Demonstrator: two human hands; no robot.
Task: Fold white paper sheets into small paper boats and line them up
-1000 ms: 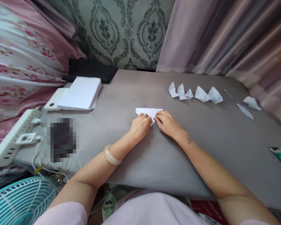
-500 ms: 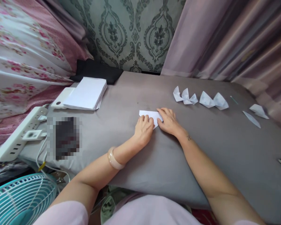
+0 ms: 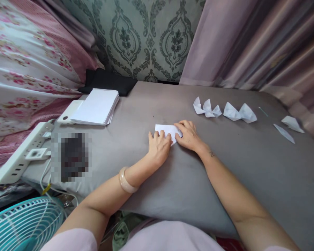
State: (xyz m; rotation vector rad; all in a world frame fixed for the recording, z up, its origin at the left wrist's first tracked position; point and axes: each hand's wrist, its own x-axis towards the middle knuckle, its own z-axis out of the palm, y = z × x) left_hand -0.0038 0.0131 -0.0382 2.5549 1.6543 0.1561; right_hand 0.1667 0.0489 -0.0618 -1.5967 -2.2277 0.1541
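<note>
A small folded sheet of white paper (image 3: 163,128) lies flat on the grey cloth surface, its lower part tapering toward me. My left hand (image 3: 159,144), with a pale bangle on the wrist, rests over its lower left side, fingers spread and tips on the paper. At the right end, my right hand (image 3: 187,135) has its thumb and fingers closed on the paper's edge. Part of the sheet is hidden beneath both hands. Farther back on the right stand folded paper pieces with pointed tips (image 3: 208,108) and a wider pair (image 3: 240,112).
A stack of white paper (image 3: 95,106) sits at the back left near a black cloth (image 3: 110,82). Along the left edge are a power strip (image 3: 21,153) and a blurred-out dark object (image 3: 74,157). A teal fan (image 3: 23,223) stands lower left. Loose paper pieces (image 3: 292,123) lie far right.
My left hand's fingers have spread from a curled pose and its outer fingers reach left past the paper. My right hand stays at the paper's right end. The view has shifted slightly.
</note>
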